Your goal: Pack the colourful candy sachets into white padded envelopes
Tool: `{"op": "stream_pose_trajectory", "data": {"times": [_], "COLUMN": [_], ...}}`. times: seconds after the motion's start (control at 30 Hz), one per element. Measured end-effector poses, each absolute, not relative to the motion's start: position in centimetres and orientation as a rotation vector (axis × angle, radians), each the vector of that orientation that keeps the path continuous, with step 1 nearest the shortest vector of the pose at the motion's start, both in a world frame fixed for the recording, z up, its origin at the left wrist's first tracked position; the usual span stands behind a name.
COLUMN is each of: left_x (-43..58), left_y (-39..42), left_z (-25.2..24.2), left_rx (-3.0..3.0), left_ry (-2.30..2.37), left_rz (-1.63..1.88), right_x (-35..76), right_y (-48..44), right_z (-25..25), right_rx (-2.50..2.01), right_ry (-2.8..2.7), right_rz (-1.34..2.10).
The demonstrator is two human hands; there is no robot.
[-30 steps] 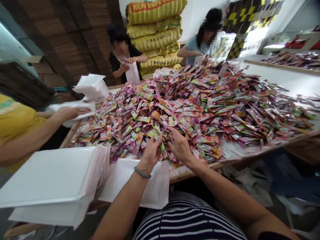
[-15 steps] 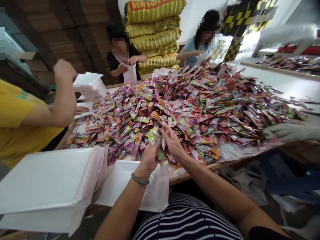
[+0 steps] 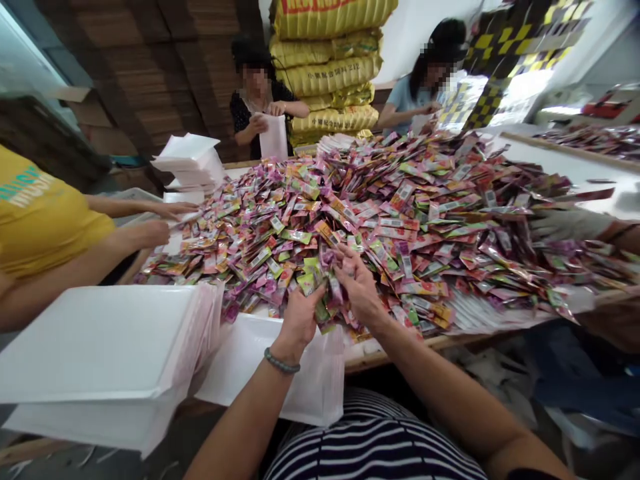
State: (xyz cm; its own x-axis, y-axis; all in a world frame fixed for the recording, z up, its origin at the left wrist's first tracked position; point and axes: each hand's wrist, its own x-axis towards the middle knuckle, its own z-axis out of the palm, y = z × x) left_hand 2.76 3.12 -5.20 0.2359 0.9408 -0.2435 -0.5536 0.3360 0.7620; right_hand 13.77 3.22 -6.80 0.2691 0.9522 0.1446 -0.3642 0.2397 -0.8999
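Over the near edge of a big heap of small, shiny printed sachets [image 3: 280,220], my two hands are close together. My left hand [image 3: 300,313], with a beaded bracelet at the wrist, is closed on a few green-and-yellow sachets [image 3: 309,277]. My right hand [image 3: 357,287] is closed on purple-and-pink sachets [image 3: 331,260] just beside them; its fingertips are partly hidden by the packets. Below my left wrist lies a white padded envelope [image 3: 235,360], overhanging the table edge.
A thick stack of white envelopes [image 3: 100,340] stands at the near left, with another stack [image 3: 193,157] farther back. A person in yellow [image 3: 40,227] works on the left. Two people sit across the table before yellow sacks [image 3: 330,73]. A gloved hand [image 3: 570,223] reaches in from the right.
Purple sachets now show in my right hand, which was flatter before. The person in yellow has lowered a raised arm to the table. The gloved hand has shifted among the sachets. My view has turned slightly left.
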Motion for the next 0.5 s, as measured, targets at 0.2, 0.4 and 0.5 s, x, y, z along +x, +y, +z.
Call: {"op": "stream_pose_trajectory", "data": {"times": [0.2,0.4,0.5], "left_x": [3.7,2.2,0.8], "left_y": [3.1,5.7,6.9], "left_z": [-5.0,-4.3,-3.7], "left_rx": [0.606,0.519,0.528], "left_ry": [0.746,0.960,1.066], "left_rz": [1.073,1.117,1.122], "right_x": [9.7,11.6,16.1], "right_y": [2.9,5.2,8.6], "right_z": [-7.0,-4.6,-3.4], "right_rx": [-0.892,-0.838,-1.125], "right_ry": [-1.069,-1.190,-1.321], "right_rz": [1.007,0.996,0.636]}}
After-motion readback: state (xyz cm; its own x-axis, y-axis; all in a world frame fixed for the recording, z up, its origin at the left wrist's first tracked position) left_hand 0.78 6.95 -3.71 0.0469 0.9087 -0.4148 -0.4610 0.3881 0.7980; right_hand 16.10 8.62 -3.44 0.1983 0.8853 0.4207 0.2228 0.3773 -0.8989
